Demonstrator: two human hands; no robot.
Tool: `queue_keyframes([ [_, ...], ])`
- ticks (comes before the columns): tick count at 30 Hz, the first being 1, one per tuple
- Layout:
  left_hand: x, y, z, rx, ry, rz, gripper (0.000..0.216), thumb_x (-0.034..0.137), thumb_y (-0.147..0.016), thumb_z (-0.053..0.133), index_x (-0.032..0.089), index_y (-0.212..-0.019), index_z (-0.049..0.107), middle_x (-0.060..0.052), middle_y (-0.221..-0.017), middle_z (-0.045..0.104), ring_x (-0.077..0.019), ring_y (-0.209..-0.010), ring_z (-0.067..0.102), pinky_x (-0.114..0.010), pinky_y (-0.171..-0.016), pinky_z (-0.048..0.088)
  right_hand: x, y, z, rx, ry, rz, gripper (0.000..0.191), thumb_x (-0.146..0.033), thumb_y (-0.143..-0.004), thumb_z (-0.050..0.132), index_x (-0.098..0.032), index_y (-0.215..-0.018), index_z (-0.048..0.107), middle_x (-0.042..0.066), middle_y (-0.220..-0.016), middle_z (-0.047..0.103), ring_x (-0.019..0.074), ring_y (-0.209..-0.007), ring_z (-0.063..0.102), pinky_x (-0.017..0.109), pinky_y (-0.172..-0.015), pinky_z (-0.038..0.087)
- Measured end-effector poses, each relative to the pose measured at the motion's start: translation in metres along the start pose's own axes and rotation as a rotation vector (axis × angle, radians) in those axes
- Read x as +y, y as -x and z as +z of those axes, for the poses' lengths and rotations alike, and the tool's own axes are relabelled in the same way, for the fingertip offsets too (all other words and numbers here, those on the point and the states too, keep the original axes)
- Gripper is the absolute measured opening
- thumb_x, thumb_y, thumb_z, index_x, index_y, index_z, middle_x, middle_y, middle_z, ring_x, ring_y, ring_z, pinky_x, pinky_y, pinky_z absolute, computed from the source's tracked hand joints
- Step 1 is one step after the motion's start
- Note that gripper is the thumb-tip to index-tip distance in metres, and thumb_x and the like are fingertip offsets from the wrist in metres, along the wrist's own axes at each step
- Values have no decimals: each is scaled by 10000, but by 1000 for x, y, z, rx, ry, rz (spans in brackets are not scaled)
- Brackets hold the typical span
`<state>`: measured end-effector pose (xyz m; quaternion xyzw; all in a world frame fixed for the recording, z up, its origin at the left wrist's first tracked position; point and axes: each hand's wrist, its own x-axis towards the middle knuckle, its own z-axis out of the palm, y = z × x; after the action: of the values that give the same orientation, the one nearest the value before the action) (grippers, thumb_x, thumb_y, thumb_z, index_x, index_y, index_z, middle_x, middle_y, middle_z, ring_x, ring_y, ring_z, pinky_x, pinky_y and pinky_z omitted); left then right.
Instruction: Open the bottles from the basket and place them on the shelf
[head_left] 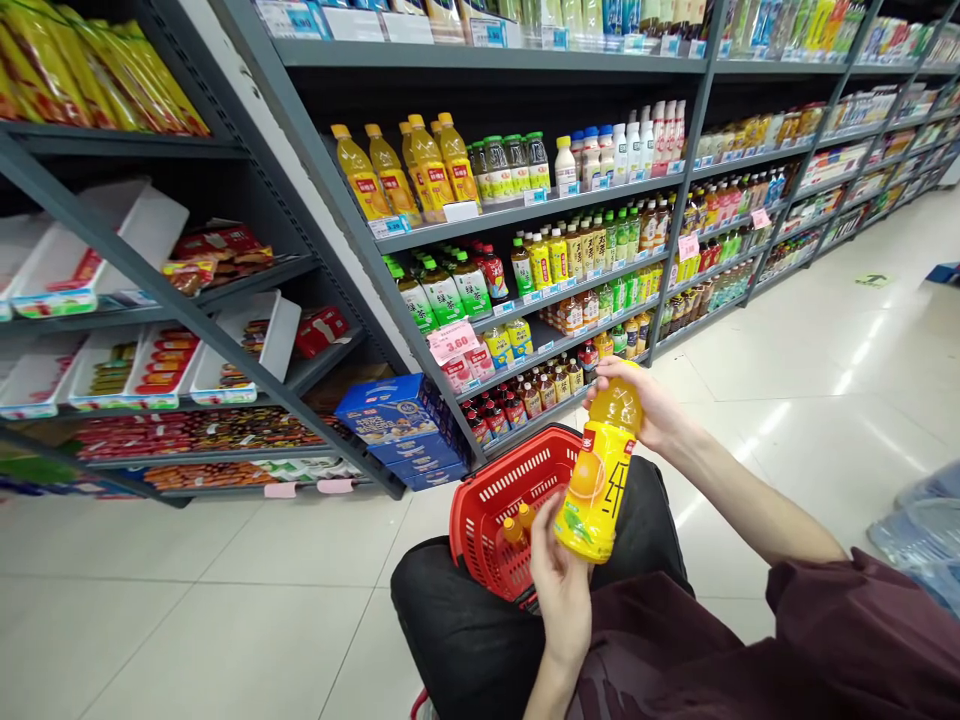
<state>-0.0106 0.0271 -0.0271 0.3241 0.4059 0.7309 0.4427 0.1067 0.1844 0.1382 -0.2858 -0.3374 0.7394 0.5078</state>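
Between both hands I hold a large bottle of orange juice with a yellow label and an orange printed on it. It tilts, cap end up and to the right. My left hand is closed around its base. Near the top, my right hand grips the bottle's neck, and the cap is mostly hidden. Just beyond the bottle, a red shopping basket stands between my knees. Inside it are orange-capped bottles, partly blocked from view by my left hand and the juice.
Ahead, a drinks shelf carries similar orange juice bottles and other drinks. Blue boxes are stacked at its left end. A snack rack stands farther left. Clear plastic containers sit on the floor at right.
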Motion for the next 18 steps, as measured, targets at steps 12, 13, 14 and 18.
queue_keyframes([
  [12, 17, 11, 14, -104, 243, -153, 625, 498, -912, 736, 279, -1467, 548, -158, -1372, 645, -282, -975, 747, -368, -765, 635, -2, 7, 1, -145, 91, -132, 420, -301, -627, 733, -206, -937, 467, -67, -592, 571, 121, -593, 609, 294, -690, 563],
  [13, 15, 11, 14, -69, 163, -78, 628, 452, -892, 771, 269, -1455, 561, -164, -1400, 629, -285, -1002, 746, -362, -783, 641, 1, 6, 1, -141, 89, -119, 434, -330, -628, 736, -206, -943, 464, -57, -618, 596, 125, -607, 617, 287, -684, 557],
  [14, 12, 11, 12, -45, 75, 10, 624, 401, -867, 803, 256, -1433, 585, -170, -1442, 601, -299, -1062, 737, -367, -826, 647, 5, 5, 2, -128, 96, -104, 455, -375, -638, 741, -206, -955, 460, -44, -652, 621, 129, -623, 626, 282, -682, 553],
  [18, 2, -3, -3, 34, -271, 398, 541, 207, -811, 834, 245, -1325, 666, -145, -1494, 570, -332, -1347, 604, -382, -1001, 608, 27, 0, -3, -125, 356, -135, 575, -608, -732, 742, -186, -1034, 495, 17, -869, 690, 115, -746, 638, 251, -739, 545],
])
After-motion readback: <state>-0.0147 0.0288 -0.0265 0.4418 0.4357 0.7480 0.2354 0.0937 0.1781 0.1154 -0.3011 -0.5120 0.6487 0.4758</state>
